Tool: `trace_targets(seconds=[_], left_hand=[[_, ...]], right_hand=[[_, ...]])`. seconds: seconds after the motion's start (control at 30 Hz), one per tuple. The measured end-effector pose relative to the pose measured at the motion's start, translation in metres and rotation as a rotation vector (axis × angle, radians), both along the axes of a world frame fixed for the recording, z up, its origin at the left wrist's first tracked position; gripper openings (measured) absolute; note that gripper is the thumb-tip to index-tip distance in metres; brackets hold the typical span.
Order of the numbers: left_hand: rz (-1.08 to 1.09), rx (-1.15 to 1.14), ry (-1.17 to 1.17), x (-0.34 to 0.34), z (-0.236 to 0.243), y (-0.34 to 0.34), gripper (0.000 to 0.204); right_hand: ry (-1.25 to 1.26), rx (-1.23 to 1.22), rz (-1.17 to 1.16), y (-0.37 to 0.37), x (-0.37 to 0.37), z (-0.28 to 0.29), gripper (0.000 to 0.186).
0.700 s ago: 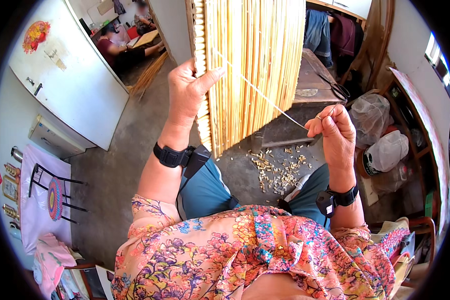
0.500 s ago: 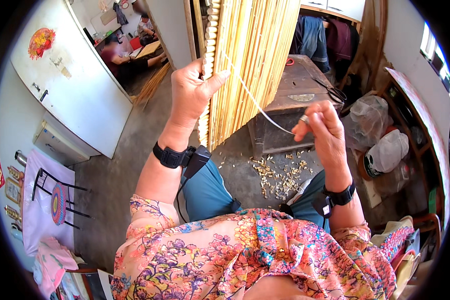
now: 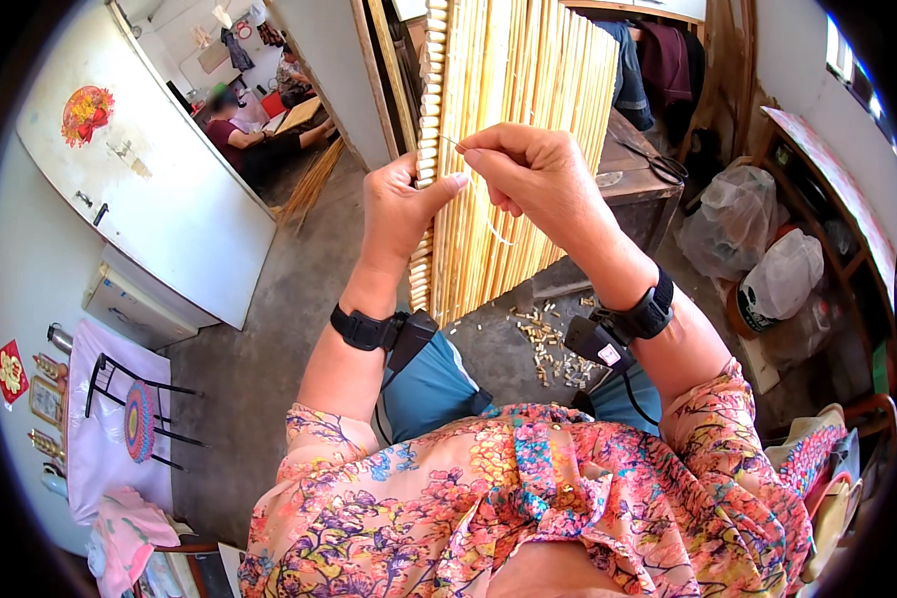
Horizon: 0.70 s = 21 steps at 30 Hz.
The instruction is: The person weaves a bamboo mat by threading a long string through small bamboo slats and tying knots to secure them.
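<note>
A mat of straw-coloured stalks (image 3: pixel 513 80) stands upright before me, its left edge a row of cut stalk ends. My left hand (image 3: pixel 401 204) is closed round that edge, thumb on the front face and fingers behind, out of sight. Close beside the left thumb, my right hand (image 3: pixel 528 169) pinches a thin dark needle (image 3: pixel 448 142) whose tip points at the mat near the edge. A white cord (image 3: pixel 498 235) hangs in a curl below the right hand, against the stalks. Where the cord enters the mat is hidden by my hands.
Cut stalk pieces (image 3: pixel 543 344) litter the floor between my knees. Behind the mat stands a dark wooden chest (image 3: pixel 633 184) with black scissors (image 3: pixel 658 162) on top. Plastic bags (image 3: pixel 738 214) lie at right. Two people sit beyond the open white door (image 3: pixel 154 189).
My right hand has come left from beside the mat to its edge, near the left thumb. The cord, stretched taut before, now hangs slack. The left hand keeps its hold.
</note>
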State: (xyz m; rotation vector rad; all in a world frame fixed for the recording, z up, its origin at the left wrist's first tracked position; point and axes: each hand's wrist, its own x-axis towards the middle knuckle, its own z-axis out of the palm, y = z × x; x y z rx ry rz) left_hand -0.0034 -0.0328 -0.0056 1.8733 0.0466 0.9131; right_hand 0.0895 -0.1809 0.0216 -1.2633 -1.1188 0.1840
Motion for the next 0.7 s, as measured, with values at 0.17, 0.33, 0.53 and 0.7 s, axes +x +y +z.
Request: trace_targets(seconds=[0.17,0.33,0.53,0.7], left_hand=[[-0.018,-0.023,0.029,-0.003,-0.004,-0.011,0.024],[-0.024,-0.118,-0.020,-0.004,-0.006,-0.012,0.017],[-0.042,-0.140,0.005,-0.006,-0.008,-0.015,0.017],[-0.042,-0.138,0.004,-0.006,-0.012,-0.015,0.018]], right_hand=[[0.027,-0.049,-0.014,-0.003,0.004,-0.010,0.020],[0.014,-0.072,-0.003,0.001,0.005,-0.016,0.021],[0.002,-0.089,-0.020,0.001,0.001,-0.019,0.023],[-0.011,-0.102,-0.034,0.002,0.003,-0.024,0.023]])
